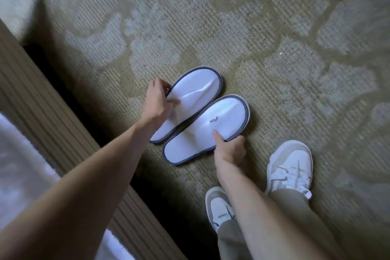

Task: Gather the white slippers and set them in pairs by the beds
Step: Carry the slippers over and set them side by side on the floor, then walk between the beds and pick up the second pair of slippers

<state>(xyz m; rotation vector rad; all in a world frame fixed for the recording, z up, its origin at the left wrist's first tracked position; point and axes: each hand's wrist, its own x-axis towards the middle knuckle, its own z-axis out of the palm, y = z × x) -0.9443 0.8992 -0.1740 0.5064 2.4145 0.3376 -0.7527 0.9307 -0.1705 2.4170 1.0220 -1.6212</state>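
Two white slippers with dark blue edging lie side by side on the carpet, toes pointing up and to the right. My left hand [157, 102] pinches the left side of the left slipper [196, 93], thumb on its top. My right hand [229, 146] grips the right edge of the right slipper [223, 118], thumb pressed on the white upper near a small dark logo. Both slippers rest flat and touch along their inner edges.
The bed's ribbed brown base [52, 124] runs diagonally along the left, with white bedding [19, 167] above it and a dark gap beneath. My two white sneakers [290, 167] stand on the patterned carpet [274, 38] to the lower right.
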